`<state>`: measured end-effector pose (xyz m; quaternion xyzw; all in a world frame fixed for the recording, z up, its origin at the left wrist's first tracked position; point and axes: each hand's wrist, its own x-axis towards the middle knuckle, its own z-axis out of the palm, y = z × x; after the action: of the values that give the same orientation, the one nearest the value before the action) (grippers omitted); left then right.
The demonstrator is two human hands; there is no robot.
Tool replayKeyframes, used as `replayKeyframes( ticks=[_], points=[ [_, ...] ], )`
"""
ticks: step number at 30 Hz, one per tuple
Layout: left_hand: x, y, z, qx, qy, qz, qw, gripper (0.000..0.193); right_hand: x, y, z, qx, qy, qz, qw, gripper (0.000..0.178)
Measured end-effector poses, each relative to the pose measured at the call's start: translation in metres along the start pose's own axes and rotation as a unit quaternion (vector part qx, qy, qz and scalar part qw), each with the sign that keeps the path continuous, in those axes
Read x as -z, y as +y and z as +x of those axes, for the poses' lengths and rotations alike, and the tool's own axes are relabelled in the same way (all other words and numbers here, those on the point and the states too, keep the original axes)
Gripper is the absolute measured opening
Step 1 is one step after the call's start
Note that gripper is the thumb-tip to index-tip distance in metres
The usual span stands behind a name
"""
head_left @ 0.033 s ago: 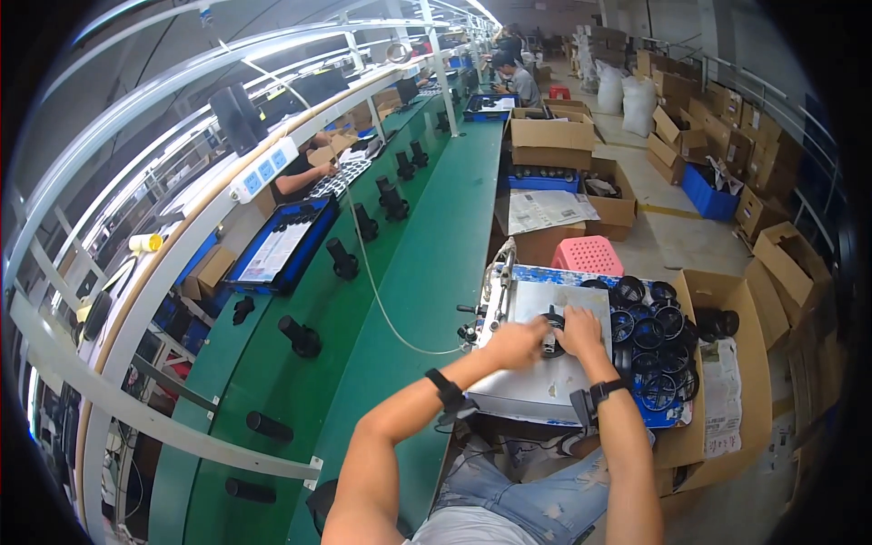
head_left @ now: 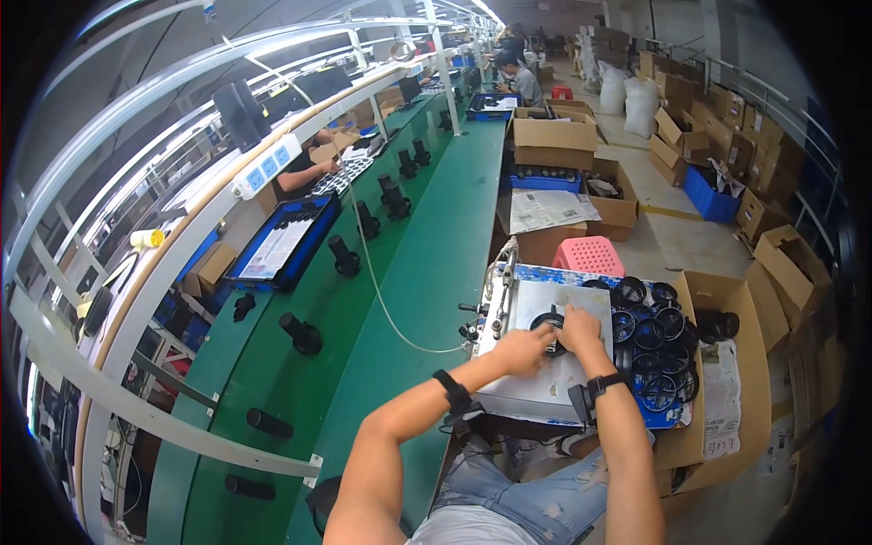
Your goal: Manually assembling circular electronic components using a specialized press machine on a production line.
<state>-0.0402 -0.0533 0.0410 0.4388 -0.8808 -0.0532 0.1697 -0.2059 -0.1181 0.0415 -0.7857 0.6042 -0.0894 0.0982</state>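
A round black plastic ring (head_left: 545,321) lies on the silver metal plate (head_left: 509,392) of a small work stand in front of me. My right hand (head_left: 579,329) grips the ring's right side, fingers bent over it. Against the near left part of the ring, my left hand (head_left: 527,351) has its fingers curled and pressed together; whatever is between them is hidden. Along the plate's left edge runs a metal clamp-like fixture (head_left: 501,300) with small knobs. Many similar black rings (head_left: 649,333) with spokes are heaped on the blue board right of the plate.
A cardboard box (head_left: 763,391) with newspaper adjoins the stand on the right. Beyond it is a pink stool (head_left: 589,257). At left, a long green bench (head_left: 427,263) carries upright black cylindrical parts (head_left: 343,256), a blue tray (head_left: 283,243) and a thin hose. Two people sit farther off.
My left hand has shifted slightly right and nearer, its fingers now closer to the ring. My right-hand fingers have changed their hold a little, and more of the ring's far edge shows.
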Motion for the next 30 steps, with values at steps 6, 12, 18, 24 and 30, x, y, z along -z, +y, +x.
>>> replayKeyframes(
  ticks=[6, 12, 18, 24, 30],
  points=[
    [-0.009, -0.006, 0.019, 0.003, -0.157, 0.055, 0.986, 0.038, -0.025, -0.003, 0.036, -0.048, -0.093, -0.212, 0.972, 0.026],
    [-0.014, -0.033, 0.023, -0.045, -0.159, -0.025, 0.986, 0.037, -0.006, -0.015, 0.028, -0.011, -0.068, -0.206, 0.976, 0.024],
    [-0.043, -0.015, 0.008, 0.014, -0.002, 0.003, 1.000, 0.036, -0.003, -0.007, 0.022, 0.005, -0.033, -0.198, 0.980, 0.021],
    [-0.053, -0.015, 0.005, 0.038, -0.014, -0.006, 0.999, 0.040, -0.012, -0.006, 0.037, 0.041, -0.076, -0.271, 0.959, 0.021],
    [-0.050, -0.010, 0.014, 0.054, -0.066, -0.008, 0.996, 0.041, 0.004, -0.021, 0.041, 0.042, -0.174, -0.320, 0.930, 0.028]
  ],
)
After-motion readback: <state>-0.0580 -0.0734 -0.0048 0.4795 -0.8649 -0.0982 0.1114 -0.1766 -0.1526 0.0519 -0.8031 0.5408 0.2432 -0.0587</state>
